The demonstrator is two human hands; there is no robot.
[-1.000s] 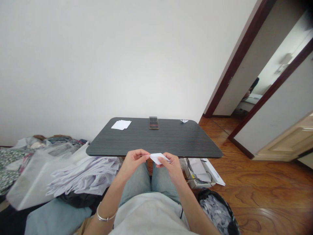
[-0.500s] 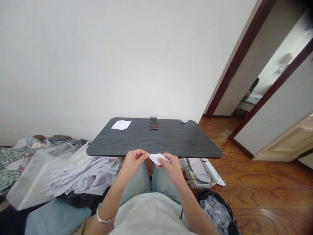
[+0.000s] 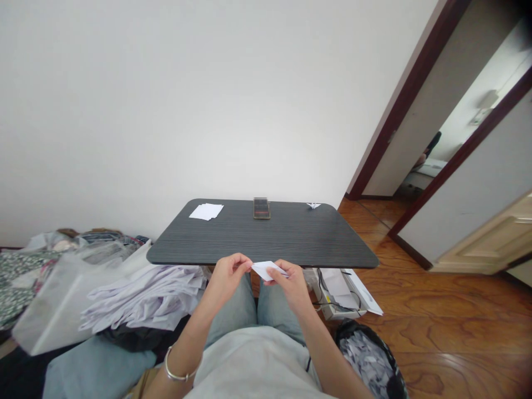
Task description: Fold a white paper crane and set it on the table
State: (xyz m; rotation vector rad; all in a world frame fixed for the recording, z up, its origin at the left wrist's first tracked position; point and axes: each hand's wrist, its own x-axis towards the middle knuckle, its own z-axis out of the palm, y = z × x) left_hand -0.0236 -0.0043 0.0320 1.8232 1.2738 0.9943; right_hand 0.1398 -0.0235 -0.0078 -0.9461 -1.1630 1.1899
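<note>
A small folded piece of white paper (image 3: 262, 270) is held between both hands, just in front of the table's near edge and above my lap. My left hand (image 3: 228, 275) pinches its left tip between thumb and fingers. On the other side my right hand (image 3: 288, 280) grips the paper, thumb on top and fingers beneath. At the back right of the dark table (image 3: 233, 238) sits a white origami crane (image 3: 313, 206). A small stack of white paper sheets (image 3: 206, 211) lies at the back left.
A dark phone-like device (image 3: 261, 208) stands at the table's back middle. Left of the table are piled clothes (image 3: 145, 299) and a clear plastic bag (image 3: 62, 302). Below on the right are a box with cables (image 3: 338, 293) and a black bag of paper scraps (image 3: 369, 360).
Both hands keep their hold on the folded paper. The left hand and the paper's left tip have shifted very slightly left.
</note>
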